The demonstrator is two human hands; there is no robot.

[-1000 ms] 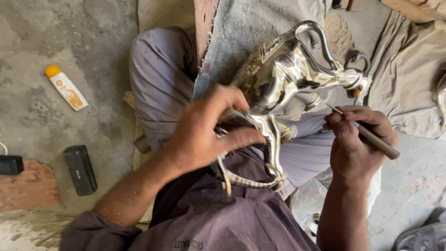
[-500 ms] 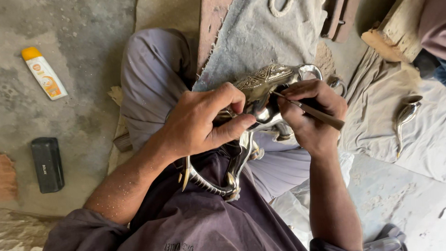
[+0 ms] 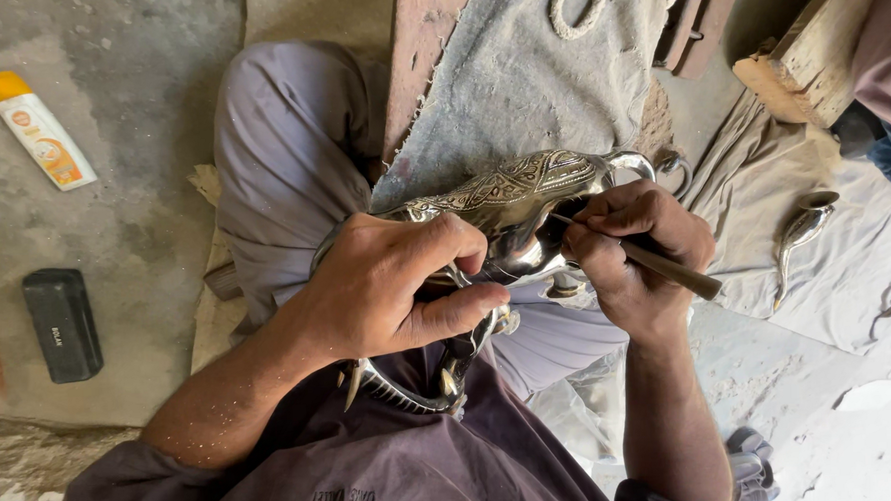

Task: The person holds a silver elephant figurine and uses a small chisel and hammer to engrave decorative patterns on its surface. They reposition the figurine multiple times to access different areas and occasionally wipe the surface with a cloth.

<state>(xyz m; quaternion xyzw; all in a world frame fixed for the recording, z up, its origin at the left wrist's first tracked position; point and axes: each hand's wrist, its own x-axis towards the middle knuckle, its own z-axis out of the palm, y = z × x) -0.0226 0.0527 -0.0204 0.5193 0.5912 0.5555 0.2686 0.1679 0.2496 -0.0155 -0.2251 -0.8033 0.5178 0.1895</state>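
Note:
A shiny engraved metal vessel (image 3: 523,192) with curved handles rests over my lap. My left hand (image 3: 392,283) wraps around its lower part and holds it steady, fingers curled over the metal. My right hand (image 3: 631,252) grips a thin engraving tool (image 3: 667,266) with a wooden handle, its fine tip touching the vessel's side. A spiked metal ring (image 3: 402,393) of the piece hangs below my left hand.
A white and orange tube (image 3: 40,128) and a black rectangular case (image 3: 61,324) lie on the concrete floor at left. A grey cloth (image 3: 548,76) covers a wooden board ahead. A small metal spout piece (image 3: 800,230) lies on cloth at right. Another person's leg (image 3: 889,81) is at far right.
The view has shifted and the vessel has turned in my lap. My right hand has closed in from the right, bringing the tool tip onto the metal.

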